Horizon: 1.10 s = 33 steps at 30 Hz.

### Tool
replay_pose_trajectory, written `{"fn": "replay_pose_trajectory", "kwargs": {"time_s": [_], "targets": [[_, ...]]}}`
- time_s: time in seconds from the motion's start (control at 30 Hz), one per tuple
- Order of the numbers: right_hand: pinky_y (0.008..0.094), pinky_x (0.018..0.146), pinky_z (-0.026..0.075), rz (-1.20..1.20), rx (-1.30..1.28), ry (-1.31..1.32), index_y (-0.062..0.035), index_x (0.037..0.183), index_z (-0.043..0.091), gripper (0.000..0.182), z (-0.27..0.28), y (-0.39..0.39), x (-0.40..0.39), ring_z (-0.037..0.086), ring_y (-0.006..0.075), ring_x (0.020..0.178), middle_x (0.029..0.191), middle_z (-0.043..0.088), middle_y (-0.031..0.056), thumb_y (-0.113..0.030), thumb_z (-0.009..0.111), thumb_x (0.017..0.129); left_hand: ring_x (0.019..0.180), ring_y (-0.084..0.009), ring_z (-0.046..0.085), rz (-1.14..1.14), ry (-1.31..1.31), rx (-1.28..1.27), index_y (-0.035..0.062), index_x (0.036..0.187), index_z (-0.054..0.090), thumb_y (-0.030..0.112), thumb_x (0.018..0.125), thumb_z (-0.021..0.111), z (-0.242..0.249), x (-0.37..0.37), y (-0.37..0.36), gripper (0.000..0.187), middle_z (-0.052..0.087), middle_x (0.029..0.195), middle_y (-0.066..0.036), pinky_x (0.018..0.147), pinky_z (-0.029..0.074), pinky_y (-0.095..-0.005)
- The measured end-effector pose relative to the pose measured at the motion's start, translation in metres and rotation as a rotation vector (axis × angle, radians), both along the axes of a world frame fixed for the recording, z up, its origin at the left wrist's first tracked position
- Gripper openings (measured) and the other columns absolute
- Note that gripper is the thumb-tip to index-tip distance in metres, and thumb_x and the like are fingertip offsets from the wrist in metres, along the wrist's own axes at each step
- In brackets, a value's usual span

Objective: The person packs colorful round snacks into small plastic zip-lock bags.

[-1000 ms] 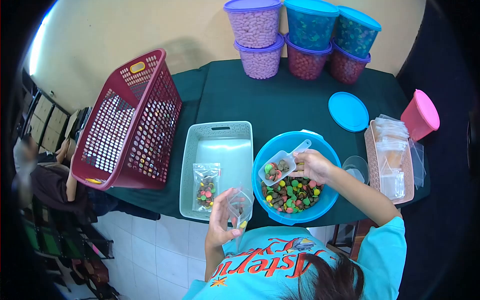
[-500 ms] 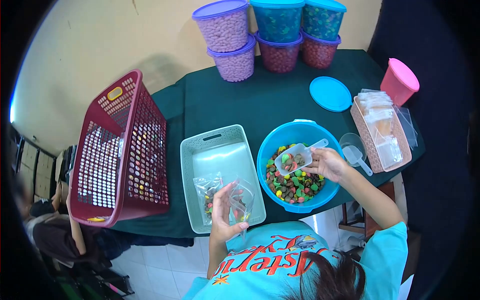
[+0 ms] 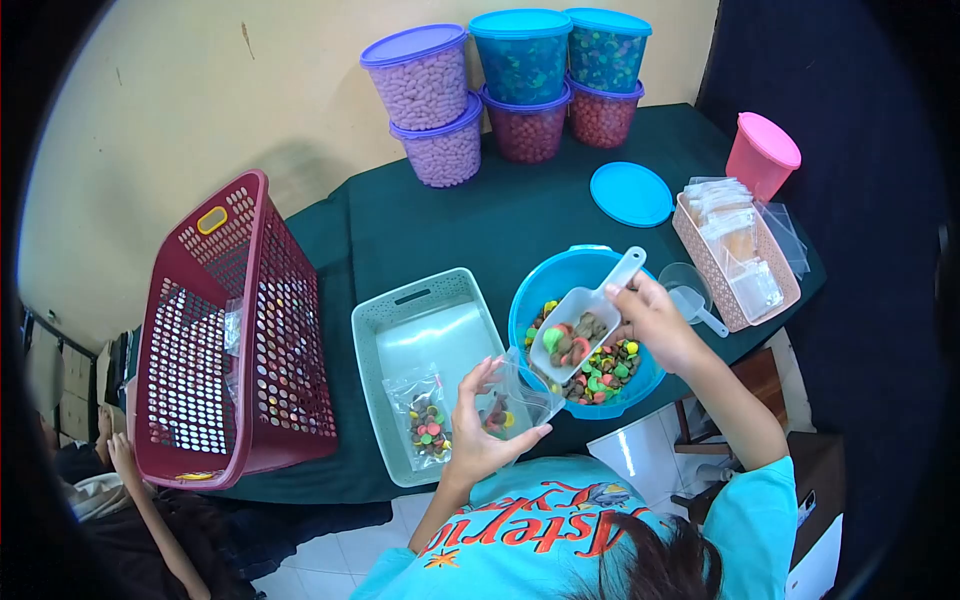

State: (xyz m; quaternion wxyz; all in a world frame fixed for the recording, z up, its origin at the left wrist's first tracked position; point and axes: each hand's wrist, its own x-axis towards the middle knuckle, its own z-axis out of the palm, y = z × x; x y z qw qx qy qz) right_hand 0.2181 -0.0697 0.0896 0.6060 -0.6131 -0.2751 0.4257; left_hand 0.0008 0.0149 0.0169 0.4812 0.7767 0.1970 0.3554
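one: two hands, two holds. left hand (image 3: 478, 438): fingers and thumb curved well apart, a clear bag (image 3: 528, 398) between them. right hand (image 3: 655, 322): fingers wrapped on the base of the handle of a white scoop (image 3: 581, 300).

two: reason for the wide left grip?

one: probably to hold the bag's walls apart. a few pieces show inside it.

two: and the scoop?

one: loaded; brown, green and pink pieces. its lip points toward the bag, above the blue bowl (image 3: 553, 268), which sits by the front edge of the surface (image 3: 420, 225). judgement: over the bowl, spills would land among the loose coloured pieces (image 3: 605, 382). lip touching bag? cannot tell. the right grip, low on the handle, presumably steadies the weight.

two: rest of the layout?

one: pale green tray (image 3: 440, 320) just left of the bowl, also at the front edge; a filled bag (image 3: 428, 425) lies flat in its near half. small pink basket (image 3: 712, 275) with clear packets (image 3: 725, 215) at the right edge, likely for easy reach. lidded tubs (image 3: 520, 65) stacked two high along the back edge, perhaps to leave working room in front.
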Motion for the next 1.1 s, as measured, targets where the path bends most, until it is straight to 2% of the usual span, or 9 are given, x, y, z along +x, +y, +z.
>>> {"fn": "replay_pose_trajectory", "kwargs": {"time_s": [0.07,0.2,0.37,0.5,0.6,0.67,0.83,0.9,1.1], "targets": [[0.0309,0.062,0.049,0.013,0.115,-0.529,0.0007,0.101,0.043,0.025,-0.003,0.005,-0.009,0.059,0.0167,0.074,0.085,0.058,0.0115,-0.017,0.051,0.086,0.104,-0.0246,0.046,0.016,0.013,0.000,0.0021,0.127,0.028,0.020,0.049,0.082,0.007,0.007,-0.006,0.097,0.043,0.122,-0.018,0.087,0.038,-0.0379],[0.0353,0.058,0.048,0.177,0.129,-0.908,0.0081,0.094,0.041,0.028,0.018,0.005,-0.035,0.062,0.0284,0.064,0.069,0.058,0.0200,-0.013,0.055,0.082,0.100,-0.0229,0.047,0.068,0.034,0.051,0.0016,0.126,0.028,0.019,0.048,0.083,0.007,0.011,-0.008,0.097,0.044,0.120,-0.018,0.084,0.040,-0.0370],[0.0323,0.058,0.049,0.143,0.232,-0.895,0.0064,0.096,0.042,0.027,0.021,0.004,-0.021,0.063,0.0263,0.067,0.072,0.059,0.0185,-0.013,0.055,0.082,0.101,-0.0220,0.046,0.128,0.017,-0.010,0.0011,0.126,0.029,0.017,0.050,0.082,0.001,0.012,-0.012,0.095,0.043,0.121,-0.018,0.081,0.045,-0.0341],[0.0260,0.059,0.047,-0.067,0.234,-0.659,0.0029,0.096,0.043,0.020,0.008,0.005,0.016,0.060,0.0131,0.067,0.077,0.061,0.0114,-0.009,0.051,0.083,0.101,-0.0263,0.048,0.215,0.048,-0.025,0.0010,0.125,0.031,0.023,0.054,0.081,0.003,0.014,-0.017,0.090,0.044,0.117,-0.018,0.080,0.045,-0.0356],[0.0265,0.056,0.046,0.005,0.068,-0.602,0.0042,0.088,0.049,0.021,-0.022,0.006,0.041,0.060,0.0131,0.063,0.069,0.060,0.0109,-0.016,0.050,0.085,0.101,-0.0271,0.047,0.260,0.052,-0.042,0.0008,0.125,0.031,0.023,0.053,0.081,0.003,0.018,-0.021,0.090,0.043,0.117,-0.018,0.080,0.044,-0.0361],[0.0289,0.054,0.045,0.370,-0.523,-1.130,0.0048,0.076,0.053,0.034,-0.029,0.006,0.054,0.058,0.0125,0.059,0.060,0.058,0.0106,-0.027,0.049,0.086,0.101,-0.0243,0.046,0.295,0.074,-0.012,0.0012,0.126,0.030,0.023,0.052,0.082,0.008,0.022,-0.024,0.093,0.043,0.119,-0.017,0.077,0.046,-0.0337],[0.0312,0.054,0.043,0.322,-0.228,-0.638,0.0027,0.075,0.056,0.037,-0.024,-0.004,0.040,0.058,0.0183,0.056,0.060,0.057,0.0118,-0.033,0.052,0.084,0.102,-0.0224,0.045,0.386,0.132,0.068,0.0016,0.127,0.029,0.025,0.050,0.082,0.015,0.037,-0.028,0.096,0.042,0.121,-0.017,0.077,0.043,-0.0337],[0.0293,0.054,0.043,0.509,0.192,-0.521,0.0015,0.081,0.056,0.031,-0.031,-0.003,0.017,0.058,0.0174,0.059,0.066,0.058,0.0113,-0.030,0.055,0.082,0.101,-0.0233,0.045,0.377,0.134,-0.056,0.0013,0.127,0.030,0.027,0.051,0.082,0.021,0.046,-0.031,0.095,0.041,0.121,-0.017,0.081,0.041,-0.0357],[0.0236,0.052,0.041,0.423,0.126,-0.338,0.0016,0.084,0.055,0.016,-0.053,0.009,0.010,0.052,0.0078,0.058,0.069,0.059,0.0058,-0.014,0.050,0.083,0.101,-0.0220,0.046,0.426,0.040,-0.219,-0.0006,0.125,0.031,0.021,0.060,0.077,0.028,0.051,-0.037,0.083,0.042,0.118,-0.016,0.079,0.044,-0.0335]]}}
